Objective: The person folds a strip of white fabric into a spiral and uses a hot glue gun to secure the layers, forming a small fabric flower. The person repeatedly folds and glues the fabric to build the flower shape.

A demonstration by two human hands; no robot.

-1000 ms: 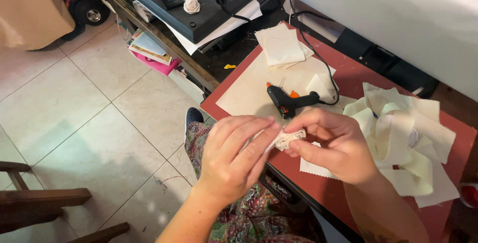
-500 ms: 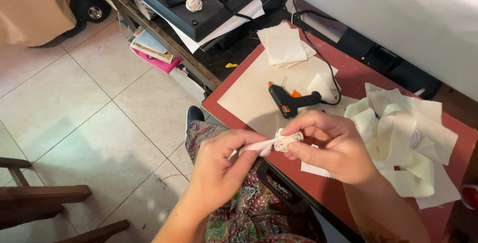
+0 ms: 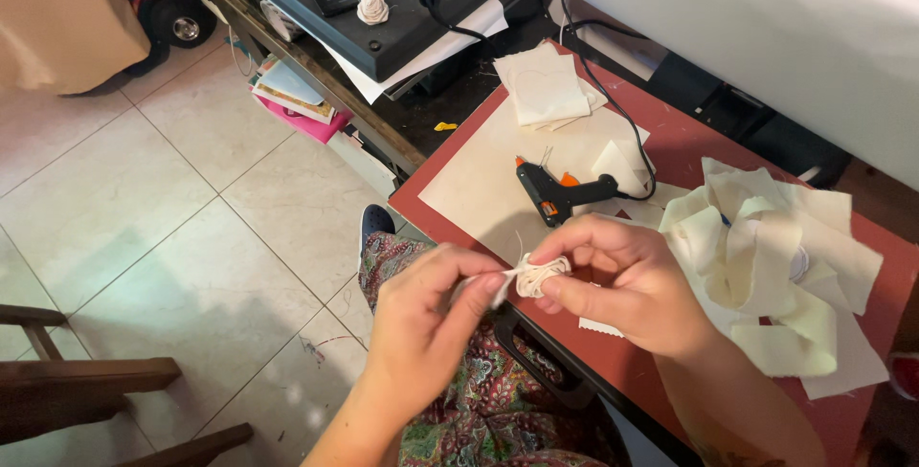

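The small rolled rosette of cream fabric sits pinched between both hands just off the near-left edge of the red worktop, above the person's lap. The right hand has a narrow grip on it, thumb and fingertips closed around the soft coiled bud, while the left hand holds the loose strip end that trails from the coil, its grip closed between thumb and forefinger. Under the hands lies a lap covered in paisley-patterned cloth, and the worktop's straight near edge runs just behind the rosette. Just beyond the right hand, on a flat sheet of pale cream paper, rests a black plastic hot glue gun with orange trigger, its black cord looping away to the far side. To the right is a crumpled heap of wide cream fabric strips, soft and folded over itself, filling much of that end. Far along the worktop lies a neat stack of square cream fabric pieces. Further away, a finished cream fabric rose sits on a dark flat machine. To the left the glossy beige floor tiles give open room as far as a brown wooden chair at the near-left corner.
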